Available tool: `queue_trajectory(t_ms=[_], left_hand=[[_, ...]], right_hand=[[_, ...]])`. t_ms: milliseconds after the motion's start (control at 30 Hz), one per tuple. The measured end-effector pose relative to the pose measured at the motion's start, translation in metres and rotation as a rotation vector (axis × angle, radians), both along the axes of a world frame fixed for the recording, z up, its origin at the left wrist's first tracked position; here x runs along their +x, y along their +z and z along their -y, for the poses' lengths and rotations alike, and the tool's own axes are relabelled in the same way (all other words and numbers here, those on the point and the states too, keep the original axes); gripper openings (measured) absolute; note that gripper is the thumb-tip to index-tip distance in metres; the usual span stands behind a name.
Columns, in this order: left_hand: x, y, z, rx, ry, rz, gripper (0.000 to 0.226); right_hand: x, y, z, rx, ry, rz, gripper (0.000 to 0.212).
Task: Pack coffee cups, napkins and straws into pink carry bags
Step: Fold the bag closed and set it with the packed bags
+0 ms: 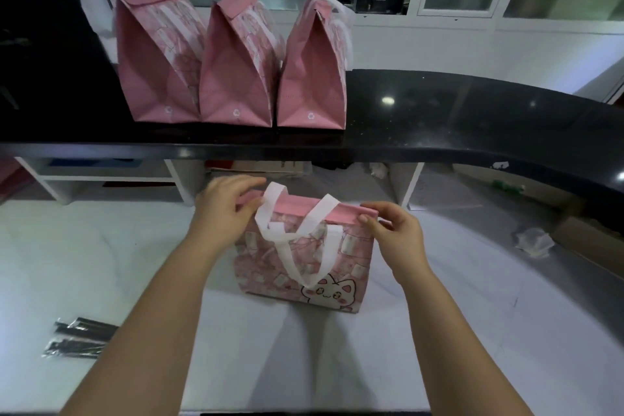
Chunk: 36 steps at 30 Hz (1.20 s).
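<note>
A pink carry bag (304,267) with a cartoon cat and white handles stands on the white counter (101,263) in front of me. Its top flap is folded over. My left hand (226,204) grips the flap's left end, fingers curled over it. My right hand (391,233) pinches the flap's right end. Three closed pink bags stand in a row on the black upper ledge (472,118): the left bag (155,64), the middle bag (236,67) and the right bag (314,74). Wrapped black straws (79,336) lie at the counter's left. The bag's contents are hidden.
The black ledge runs across above the white counter and curves down at the right. Crumpled clear plastic (535,241) lies at the right of the counter. White shelf supports (184,182) stand under the ledge.
</note>
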<state>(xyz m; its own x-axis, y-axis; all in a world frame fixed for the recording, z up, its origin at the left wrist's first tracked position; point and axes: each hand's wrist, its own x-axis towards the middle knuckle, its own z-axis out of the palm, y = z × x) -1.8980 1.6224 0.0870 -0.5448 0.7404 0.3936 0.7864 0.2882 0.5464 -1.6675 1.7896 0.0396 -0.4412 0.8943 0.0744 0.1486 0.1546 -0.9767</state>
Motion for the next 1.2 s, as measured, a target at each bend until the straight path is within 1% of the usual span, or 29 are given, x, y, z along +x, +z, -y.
queue_trajectory(t_ms=[100,200,267,333,367,433,467,500,567,633,667,733,800,867,900,933,1000,1067,1100,1200], left_hand=[[-0.007,-0.008,-0.001,-0.088,-0.024,0.036,0.028],[-0.007,-0.011,-0.006,-0.071,0.02,0.035,0.013],[-0.006,-0.012,-0.009,-0.058,0.03,0.029,0.007],[-0.004,-0.013,-0.008,-0.053,0.019,0.003,0.007],[-0.005,-0.014,-0.007,-0.044,0.006,-0.004,0.008],[-0.005,-0.016,-0.003,-0.023,-0.023,0.007,0.011],[-0.005,-0.017,-0.002,-0.012,-0.032,0.021,0.013],[-0.004,-0.018,-0.001,0.001,-0.036,0.037,0.013],[-0.002,-0.021,0.001,0.029,-0.038,0.052,0.012],[-0.007,-0.027,0.006,0.044,-0.017,0.073,0.013],[-0.011,-0.031,0.009,0.046,0.005,0.115,0.016],[-0.019,-0.04,0.018,0.056,0.038,0.232,0.021],[-0.022,-0.047,0.021,0.07,0.028,0.313,0.019],[-0.018,-0.051,0.018,0.107,0.027,0.407,0.02],[-0.015,-0.051,0.015,0.13,0.033,0.464,0.016],[-0.011,-0.051,0.012,0.149,0.03,0.519,0.012],[-0.004,-0.052,0.008,0.188,0.001,0.589,0.016],[0.0,-0.055,0.009,0.244,-0.021,0.66,0.018],[0.002,-0.059,0.012,0.261,-0.023,0.696,0.016],[0.009,-0.083,0.025,0.241,0.006,0.782,0.013]], right_hand=[[-0.003,-0.001,0.001,0.089,-0.025,0.021,0.023],[-0.008,0.001,0.001,0.167,-0.064,0.049,0.032],[-0.008,0.003,-0.001,0.168,-0.099,0.09,0.032],[-0.006,0.007,-0.003,0.196,-0.1,0.162,0.029],[-0.005,0.01,-0.003,0.272,-0.069,0.221,0.025],[-0.005,0.016,-0.003,0.494,0.027,0.355,0.015],[-0.007,0.019,0.0,0.591,0.067,0.418,0.016],[-0.012,0.021,0.002,0.654,0.091,0.454,0.014],[-0.021,0.024,0.006,0.695,0.084,0.444,0.005],[-0.021,0.02,0.006,0.657,0.059,0.39,0.008],[-0.017,0.016,0.004,0.592,0.043,0.35,0.01],[-0.002,0.007,-0.005,0.415,-0.008,0.27,0.022],[0.011,0.002,-0.01,0.284,-0.056,0.223,0.031],[0.013,-0.002,-0.012,0.198,-0.096,0.153,0.029],[0.01,-0.002,-0.011,0.162,-0.12,0.109,0.029],[0.006,-0.002,-0.009,0.141,-0.139,0.079,0.03],[-0.001,-0.002,-0.007,0.138,-0.172,0.058,0.032],[-0.003,-0.006,-0.006,0.113,-0.195,0.065,0.027],[0.0,-0.009,-0.004,0.084,-0.19,0.039,0.026],[0.019,-0.034,0.013,0.028,-0.177,-0.09,0.05]])
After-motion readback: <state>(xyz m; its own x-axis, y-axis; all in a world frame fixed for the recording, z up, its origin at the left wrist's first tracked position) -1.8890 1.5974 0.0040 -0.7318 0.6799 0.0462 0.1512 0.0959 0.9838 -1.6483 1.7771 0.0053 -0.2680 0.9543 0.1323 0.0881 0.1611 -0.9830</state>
